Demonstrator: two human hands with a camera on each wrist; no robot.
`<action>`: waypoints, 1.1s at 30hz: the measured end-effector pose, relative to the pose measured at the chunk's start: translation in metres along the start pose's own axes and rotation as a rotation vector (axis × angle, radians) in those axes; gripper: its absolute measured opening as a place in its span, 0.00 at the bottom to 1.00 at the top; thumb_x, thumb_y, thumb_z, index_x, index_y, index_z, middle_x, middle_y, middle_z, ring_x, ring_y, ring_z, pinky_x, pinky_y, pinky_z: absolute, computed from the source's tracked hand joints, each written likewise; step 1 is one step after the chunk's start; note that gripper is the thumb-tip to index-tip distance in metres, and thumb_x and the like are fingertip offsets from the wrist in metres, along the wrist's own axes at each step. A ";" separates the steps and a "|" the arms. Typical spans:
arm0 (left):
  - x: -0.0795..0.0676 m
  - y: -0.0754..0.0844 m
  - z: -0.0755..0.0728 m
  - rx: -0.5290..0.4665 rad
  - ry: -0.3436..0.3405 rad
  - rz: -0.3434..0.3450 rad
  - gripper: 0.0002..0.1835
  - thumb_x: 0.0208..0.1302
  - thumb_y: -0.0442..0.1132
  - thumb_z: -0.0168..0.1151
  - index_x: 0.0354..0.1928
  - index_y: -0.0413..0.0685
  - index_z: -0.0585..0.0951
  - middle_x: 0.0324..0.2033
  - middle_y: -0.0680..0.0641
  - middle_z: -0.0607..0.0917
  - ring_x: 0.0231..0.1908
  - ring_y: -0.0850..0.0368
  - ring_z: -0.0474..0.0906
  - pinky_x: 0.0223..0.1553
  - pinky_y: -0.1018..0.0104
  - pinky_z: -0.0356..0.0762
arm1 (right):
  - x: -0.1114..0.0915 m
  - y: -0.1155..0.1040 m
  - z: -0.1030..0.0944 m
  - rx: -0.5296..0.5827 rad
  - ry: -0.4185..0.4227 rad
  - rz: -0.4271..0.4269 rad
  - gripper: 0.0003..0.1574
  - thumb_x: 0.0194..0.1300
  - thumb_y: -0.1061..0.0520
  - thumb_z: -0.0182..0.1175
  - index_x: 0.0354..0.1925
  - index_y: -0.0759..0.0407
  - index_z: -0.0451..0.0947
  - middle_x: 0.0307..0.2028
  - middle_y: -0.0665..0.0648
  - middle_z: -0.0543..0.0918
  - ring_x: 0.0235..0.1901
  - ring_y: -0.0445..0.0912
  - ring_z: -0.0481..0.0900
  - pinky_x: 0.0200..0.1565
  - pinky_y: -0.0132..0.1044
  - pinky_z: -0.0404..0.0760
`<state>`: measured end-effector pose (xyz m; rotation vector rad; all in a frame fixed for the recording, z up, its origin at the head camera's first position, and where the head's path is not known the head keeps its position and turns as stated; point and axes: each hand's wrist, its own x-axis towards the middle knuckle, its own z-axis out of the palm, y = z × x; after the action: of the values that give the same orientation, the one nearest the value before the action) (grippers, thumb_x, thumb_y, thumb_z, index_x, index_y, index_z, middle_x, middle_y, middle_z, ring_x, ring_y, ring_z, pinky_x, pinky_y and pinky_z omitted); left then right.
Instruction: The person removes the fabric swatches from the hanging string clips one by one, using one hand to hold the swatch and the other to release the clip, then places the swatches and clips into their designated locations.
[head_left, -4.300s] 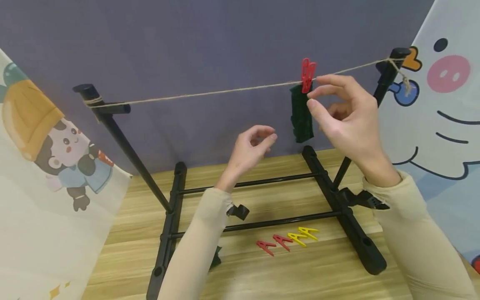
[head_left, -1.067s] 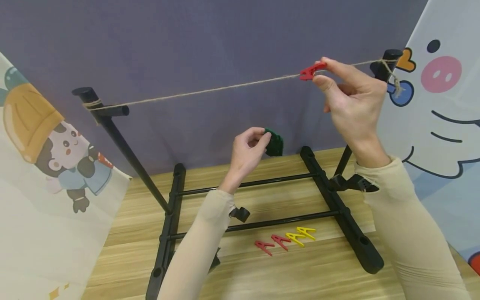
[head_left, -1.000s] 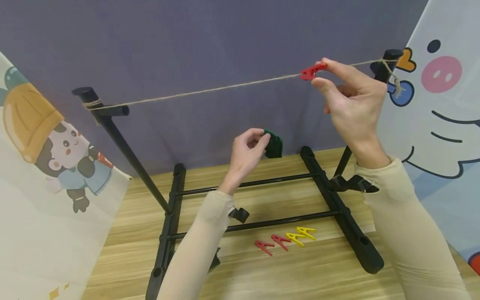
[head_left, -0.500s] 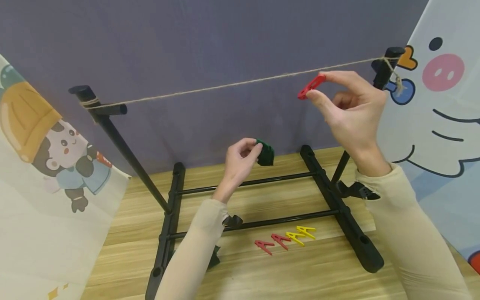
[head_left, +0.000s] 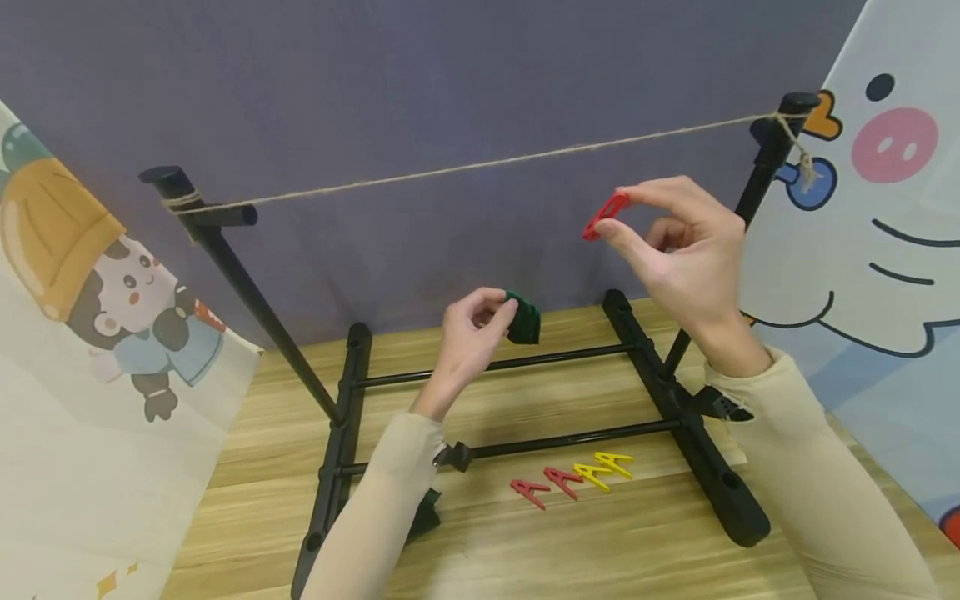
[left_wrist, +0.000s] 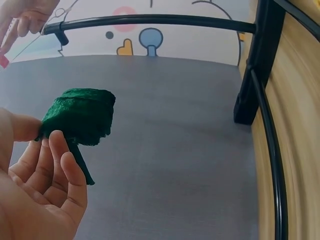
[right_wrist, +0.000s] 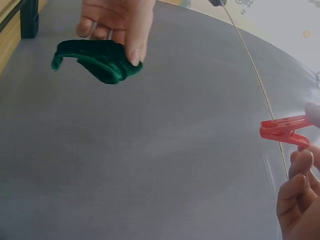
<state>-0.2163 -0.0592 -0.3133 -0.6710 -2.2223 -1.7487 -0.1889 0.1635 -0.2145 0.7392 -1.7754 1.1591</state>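
Between thumb and fingers, my left hand [head_left: 472, 337] pinches a small dark green cloth [head_left: 523, 318] well below the string. In the left wrist view the green cloth [left_wrist: 82, 116] is folded over, its lower end hanging. My right hand [head_left: 686, 258] pinches a red clothespin [head_left: 605, 215] by its handle ends, below and apart from the string [head_left: 480, 165]. The right wrist view shows the red clothespin [right_wrist: 285, 128] in front of the string, with the green cloth [right_wrist: 97, 57] away to the upper left. Nothing hangs on the string.
A black rack [head_left: 258, 308] holds the string between its two posts. Two red clothespins [head_left: 529, 492] and two yellow clothespins [head_left: 592, 477] lie in a row on the wooden table [head_left: 525, 550]. Another dark green piece [head_left: 426, 514] lies partly behind my left sleeve.
The cloth that hung from the string is now in my left hand, and the red clothespin is off the string in my right. Both hands have since moved down and left.
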 end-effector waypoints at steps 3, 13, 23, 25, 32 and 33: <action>-0.005 0.000 0.000 0.007 -0.007 0.000 0.11 0.68 0.35 0.58 0.47 0.35 0.80 0.33 0.40 0.83 0.29 0.52 0.78 0.33 0.62 0.78 | -0.006 0.002 0.001 -0.004 -0.014 0.023 0.18 0.51 0.71 0.70 0.43 0.70 0.83 0.35 0.64 0.80 0.12 0.37 0.65 0.16 0.25 0.62; -0.016 -0.029 0.004 -0.016 0.061 0.005 0.09 0.67 0.39 0.61 0.43 0.41 0.82 0.35 0.46 0.83 0.32 0.50 0.78 0.29 0.65 0.76 | -0.025 0.011 0.002 -0.042 -0.081 0.087 0.18 0.50 0.72 0.70 0.42 0.69 0.83 0.25 0.56 0.76 0.11 0.38 0.65 0.14 0.26 0.62; -0.024 -0.047 0.004 0.010 0.088 0.006 0.09 0.64 0.46 0.64 0.40 0.49 0.83 0.33 0.51 0.82 0.32 0.57 0.78 0.26 0.63 0.78 | -0.040 0.019 -0.001 -0.079 -0.122 0.148 0.19 0.48 0.72 0.71 0.43 0.68 0.83 0.25 0.57 0.77 0.09 0.39 0.64 0.13 0.28 0.59; -0.025 -0.048 0.004 0.008 0.089 0.005 0.09 0.63 0.46 0.65 0.39 0.49 0.83 0.32 0.51 0.82 0.32 0.57 0.78 0.26 0.63 0.78 | -0.044 0.020 -0.001 -0.084 -0.138 0.166 0.19 0.49 0.71 0.71 0.43 0.67 0.83 0.26 0.56 0.77 0.10 0.39 0.64 0.13 0.28 0.59; -0.032 -0.052 0.004 0.029 0.087 -0.001 0.07 0.60 0.42 0.68 0.36 0.48 0.85 0.33 0.51 0.83 0.32 0.57 0.78 0.27 0.60 0.78 | -0.058 0.025 0.000 -0.034 -0.168 0.173 0.21 0.49 0.73 0.70 0.44 0.67 0.82 0.27 0.57 0.78 0.09 0.39 0.63 0.12 0.30 0.59; -0.034 -0.051 0.004 0.038 0.085 -0.007 0.07 0.59 0.42 0.69 0.36 0.48 0.85 0.35 0.51 0.84 0.33 0.57 0.79 0.28 0.60 0.78 | -0.060 0.026 0.000 -0.028 -0.171 0.177 0.21 0.49 0.73 0.70 0.44 0.67 0.82 0.28 0.57 0.79 0.08 0.39 0.63 0.12 0.30 0.59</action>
<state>-0.2112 -0.0712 -0.3735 -0.5707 -2.1981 -1.7004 -0.1835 0.1749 -0.2787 0.6929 -2.0289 1.2142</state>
